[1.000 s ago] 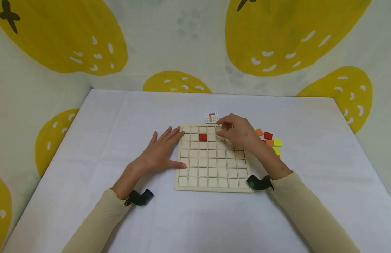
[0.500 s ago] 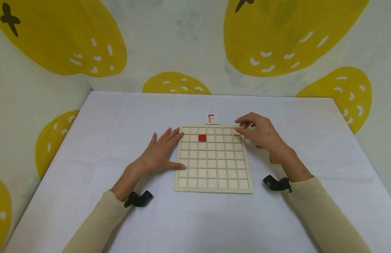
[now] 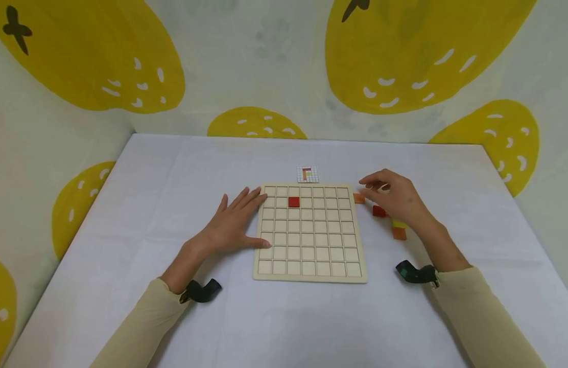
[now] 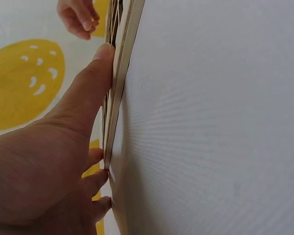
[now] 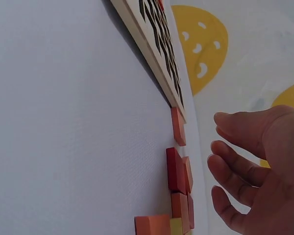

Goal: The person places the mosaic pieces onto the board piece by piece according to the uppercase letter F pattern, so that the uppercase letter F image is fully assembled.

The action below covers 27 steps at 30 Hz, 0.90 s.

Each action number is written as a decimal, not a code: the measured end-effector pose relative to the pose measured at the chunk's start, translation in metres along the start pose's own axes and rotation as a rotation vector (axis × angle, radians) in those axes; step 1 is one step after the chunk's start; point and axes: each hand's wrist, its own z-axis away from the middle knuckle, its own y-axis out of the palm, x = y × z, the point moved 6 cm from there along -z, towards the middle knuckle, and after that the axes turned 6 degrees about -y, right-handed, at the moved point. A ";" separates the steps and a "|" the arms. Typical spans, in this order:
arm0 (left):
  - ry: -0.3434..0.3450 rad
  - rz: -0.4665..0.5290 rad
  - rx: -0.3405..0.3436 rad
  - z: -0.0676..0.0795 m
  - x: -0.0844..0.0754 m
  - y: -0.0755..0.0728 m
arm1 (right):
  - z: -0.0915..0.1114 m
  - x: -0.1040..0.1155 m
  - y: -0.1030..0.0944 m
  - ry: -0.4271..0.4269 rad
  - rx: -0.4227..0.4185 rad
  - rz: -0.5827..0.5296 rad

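Note:
My left hand [image 3: 229, 225] lies with spread fingers along the left edge of a wooden grid board [image 3: 315, 239]. Its thumb [image 4: 90, 81] rests over the board's rim in the left wrist view. One red square tile [image 3: 293, 202] sits in a cell of the second row. To the right of the board hovers my right hand [image 3: 396, 197], fingers loosely bent and nothing between them. Close by its fingertips is an orange tile [image 3: 359, 198] at the board's edge. Below the hand lie a red tile [image 5: 175, 169] and several more tiles, partly hidden by it in the head view.
A small card [image 3: 307, 174] with a coloured grid pattern lies just behind the board. The white-covered table [image 3: 284, 322] meets a patterned cloth wall [image 3: 256, 61] at the back. Black wrist-worn devices [image 3: 203, 290] sit at both cuffs.
My right hand has moved right, from over the board's upper right to above the loose tiles. An orange tile now shows at the board's right edge. The left hand stays put.

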 end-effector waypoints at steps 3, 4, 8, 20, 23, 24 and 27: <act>0.000 0.000 0.001 0.000 0.000 0.000 | 0.003 -0.006 -0.002 0.043 0.012 0.012; 0.001 0.000 0.001 0.000 0.000 0.000 | 0.003 -0.008 -0.002 0.052 0.013 0.017; 0.001 0.003 0.000 0.001 0.000 0.000 | 0.006 -0.018 -0.004 0.084 0.021 0.025; 0.006 0.011 -0.006 0.002 0.000 -0.001 | 0.014 -0.037 -0.012 0.126 0.042 0.035; 0.008 0.014 -0.006 0.001 0.000 -0.001 | 0.015 -0.039 -0.014 0.125 0.039 0.037; 0.009 0.015 -0.006 0.001 0.000 0.000 | 0.016 -0.040 -0.015 0.124 0.038 0.037; 0.011 0.018 -0.010 0.000 0.001 0.000 | 0.016 -0.041 -0.017 0.123 0.034 0.039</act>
